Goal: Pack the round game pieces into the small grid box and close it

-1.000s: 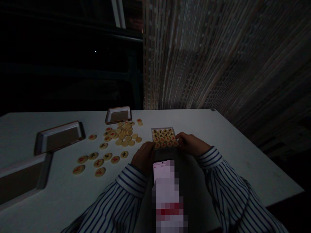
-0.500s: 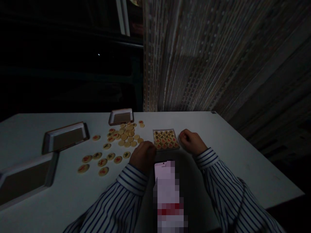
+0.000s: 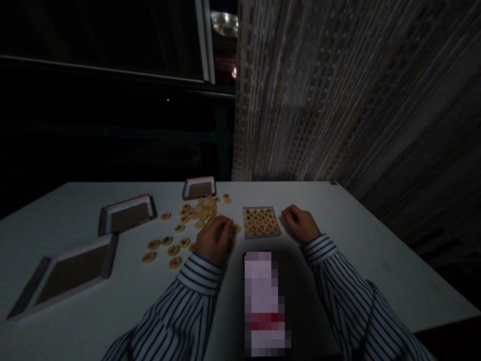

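My left hand [image 3: 215, 240] hovers at the right of the loose pieces, its fingers curled; whether anything is inside them is hidden. Close by its fingertips is a single wooden Chinese chess piece [image 3: 236, 228]. My right hand [image 3: 301, 224] rests on the table with fingers folded in, holding nothing I can see. Between the hands is a small square clear box [image 3: 279, 233] with Chinese chess pieces [image 3: 260, 222] in rows, black characters behind, red ones in front. A heap of loose pieces [image 3: 203, 209] lies beyond my left hand, some partly covered by it.
A phone [image 3: 262, 291] with a blurred screen lies in front of me. Shallow trays stand at the back [image 3: 215, 188], left [image 3: 153, 208] and near left [image 3: 111, 260]. Scattered pieces [image 3: 173, 250] lie left of my left hand. A string curtain [image 3: 285, 100] hangs beyond the table.
My left hand has drawn left, away from the box, toward the loose pieces. My right hand stays beside the box. The camera view has shifted, showing more of the left side.
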`<state>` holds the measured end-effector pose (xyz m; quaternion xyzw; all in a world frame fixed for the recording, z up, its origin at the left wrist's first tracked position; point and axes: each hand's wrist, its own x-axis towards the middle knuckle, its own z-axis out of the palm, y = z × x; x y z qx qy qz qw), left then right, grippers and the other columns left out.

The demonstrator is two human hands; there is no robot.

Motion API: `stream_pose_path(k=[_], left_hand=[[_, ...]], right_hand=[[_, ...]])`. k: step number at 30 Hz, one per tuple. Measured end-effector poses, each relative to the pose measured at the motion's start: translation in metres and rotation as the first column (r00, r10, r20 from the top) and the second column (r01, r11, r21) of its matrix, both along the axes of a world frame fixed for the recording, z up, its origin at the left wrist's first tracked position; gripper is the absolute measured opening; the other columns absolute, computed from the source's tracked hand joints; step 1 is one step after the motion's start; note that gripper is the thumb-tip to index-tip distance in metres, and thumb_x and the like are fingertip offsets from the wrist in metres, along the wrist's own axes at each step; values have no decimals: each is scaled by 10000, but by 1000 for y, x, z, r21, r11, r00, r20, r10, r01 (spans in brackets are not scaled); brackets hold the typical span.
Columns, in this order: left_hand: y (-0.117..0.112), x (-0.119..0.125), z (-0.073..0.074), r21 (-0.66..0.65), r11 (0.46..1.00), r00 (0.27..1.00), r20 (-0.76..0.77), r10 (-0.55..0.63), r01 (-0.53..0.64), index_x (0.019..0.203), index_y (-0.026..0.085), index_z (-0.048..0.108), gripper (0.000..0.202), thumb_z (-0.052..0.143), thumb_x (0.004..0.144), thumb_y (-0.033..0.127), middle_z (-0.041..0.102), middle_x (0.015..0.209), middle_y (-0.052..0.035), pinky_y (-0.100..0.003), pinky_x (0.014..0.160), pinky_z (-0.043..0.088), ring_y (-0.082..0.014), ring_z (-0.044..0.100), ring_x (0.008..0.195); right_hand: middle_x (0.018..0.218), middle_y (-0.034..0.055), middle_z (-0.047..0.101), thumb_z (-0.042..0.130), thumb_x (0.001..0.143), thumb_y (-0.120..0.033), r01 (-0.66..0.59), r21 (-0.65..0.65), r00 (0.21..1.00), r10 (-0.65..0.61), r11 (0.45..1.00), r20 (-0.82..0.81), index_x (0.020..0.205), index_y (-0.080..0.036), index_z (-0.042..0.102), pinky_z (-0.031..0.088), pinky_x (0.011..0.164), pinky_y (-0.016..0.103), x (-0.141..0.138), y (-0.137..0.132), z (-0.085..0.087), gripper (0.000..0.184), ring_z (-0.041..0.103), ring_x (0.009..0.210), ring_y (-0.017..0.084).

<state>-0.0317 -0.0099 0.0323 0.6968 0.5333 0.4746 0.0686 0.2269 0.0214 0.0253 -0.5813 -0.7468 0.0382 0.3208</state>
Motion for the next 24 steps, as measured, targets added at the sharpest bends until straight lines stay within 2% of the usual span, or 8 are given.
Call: stream_pose_path(k=[6,10,12,17,24], left_hand=[[-14,-17,11,-27,998,997,-52,-54,53,762,164,605,222,450,817,314,630,758,-39,-283,714,466,-152,594,751],[-20,-39,15,-22,998,992,-111,-64,62,747,164,607,202,471,802,303,637,751,-38,-282,715,469,-152,596,749],[-21,-55,18,-21,999,994,-103,-26,24,758,164,613,199,481,788,309,646,758,-39,-285,723,477,-154,599,750],[-14,-101,25,-44,987,988,-12,156,-156,811,172,633,234,496,761,354,674,822,-34,-301,776,483,-163,618,784],[-13,-142,21,-93,952,953,59,297,-290,812,177,650,276,520,730,405,685,803,-33,-276,721,502,-170,631,756]], right_hand=[[604,13,591,364,854,-392,3,2,1000,-3,1000,7,787,-183,572,361,545,234,1,-1,-1,302,547,563,141],[646,32,622,379,844,-393,-13,24,1000,13,1000,2,824,-171,596,392,570,255,3,-2,1,311,566,582,153],[700,47,645,403,832,-382,-12,42,1000,13,999,-15,833,-164,603,414,598,264,3,-3,2,296,584,622,160],[800,66,660,454,805,-352,-45,96,995,53,994,-83,885,-155,612,453,659,291,1,-4,7,265,596,706,174],[833,72,658,445,807,-344,-62,130,994,73,990,-79,924,-161,617,452,593,293,-13,-7,16,277,578,665,168]])
